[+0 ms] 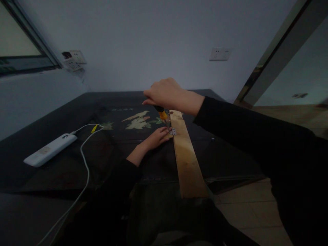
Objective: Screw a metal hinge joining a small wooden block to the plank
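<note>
My right hand (pixel 166 93) is closed around a screwdriver (pixel 162 114) with a black and yellow handle. Its shaft points down at a small metal hinge (pixel 173 131) on the left edge of a long wooden board (pixel 187 160). My left hand (pixel 156 137) lies low beside the board, its fingers together and pressed at the hinge's left side. The fingers partly cover the hinge, and whether the screwdriver tip sits in a screw is too small to tell. The board runs from the tabletop out over the near edge.
The dark table (pixel 143 160) has a flower-and-bird picture (pixel 138 121) on its top. A white power strip (pixel 51 148) lies at the left, its white cable (pixel 87 167) trailing over the near edge. Wall sockets (pixel 220 54) are behind. Wooden flooring (pixel 246 205) shows at the right.
</note>
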A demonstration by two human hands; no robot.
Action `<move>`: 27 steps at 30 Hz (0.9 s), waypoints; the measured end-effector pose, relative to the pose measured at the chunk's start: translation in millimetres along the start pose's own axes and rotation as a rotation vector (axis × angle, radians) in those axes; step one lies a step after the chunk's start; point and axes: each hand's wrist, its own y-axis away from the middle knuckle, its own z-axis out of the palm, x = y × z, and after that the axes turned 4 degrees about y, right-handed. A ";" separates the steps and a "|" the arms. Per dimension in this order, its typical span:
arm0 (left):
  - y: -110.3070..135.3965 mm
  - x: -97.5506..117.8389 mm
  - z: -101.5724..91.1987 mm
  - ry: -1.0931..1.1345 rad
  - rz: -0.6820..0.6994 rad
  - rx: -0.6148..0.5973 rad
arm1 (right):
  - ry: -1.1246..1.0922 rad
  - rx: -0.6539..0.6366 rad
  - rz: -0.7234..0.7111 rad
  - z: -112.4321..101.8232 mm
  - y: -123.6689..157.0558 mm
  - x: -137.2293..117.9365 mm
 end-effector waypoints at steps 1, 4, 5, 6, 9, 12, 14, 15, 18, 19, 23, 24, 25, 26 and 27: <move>-0.4 0.0 0.0 -0.006 -0.005 -0.004 | 0.004 -0.007 0.010 0.0 0.7 1.0; -0.5 -0.7 0.1 -0.023 -0.020 -0.024 | -0.049 -0.111 -0.022 -5.7 1.2 5.7; -0.3 -1.4 0.2 -0.028 -0.021 -0.031 | -0.076 -0.161 -0.047 -8.5 0.6 7.5; 0.1 -2.2 0.4 -0.032 -0.022 -0.034 | -0.102 -0.209 -0.075 -11.2 -0.4 9.4; 1.4 -4.4 0.8 -0.032 -0.029 -0.031 | -0.160 -0.285 -0.160 -15.8 -3.3 13.4; 1.6 -4.1 0.3 -0.021 -0.024 -0.030 | -0.161 -0.232 -0.167 -13.0 -3.4 14.4; 0.9 -2.4 -0.4 -0.019 -0.028 -0.030 | -0.120 -0.162 -0.095 -8.0 -1.5 13.7; 0.3 -1.5 -0.8 -0.020 -0.032 -0.029 | -0.094 -0.130 -0.049 -5.3 -0.4 13.2; -1.3 0.4 -1.5 -0.024 -0.033 -0.030 | -0.040 -0.059 0.052 1.5 2.6 12.3; -1.6 0.8 -1.7 -0.024 -0.026 -0.030 | -0.034 -0.046 0.069 2.6 3.1 12.5; -1.3 1.4 -1.6 -0.028 -0.019 -0.023 | -0.091 -0.104 0.065 0.8 1.6 17.1; -0.9 1.5 -1.5 -0.028 -0.023 -0.019 | -0.124 -0.146 0.042 -0.8 0.5 19.1; -0.5 1.6 -1.4 -0.029 -0.026 -0.015 | -0.161 -0.192 0.012 -2.5 -0.8 21.4; -0.2 1.6 -1.3 -0.029 -0.027 -0.012 | -0.197 -0.237 -0.022 -4.0 -2.0 23.6; 0.1 1.6 -1.2 -0.030 -0.028 -0.011 | -0.228 -0.272 -0.055 -5.4 -3.1 25.4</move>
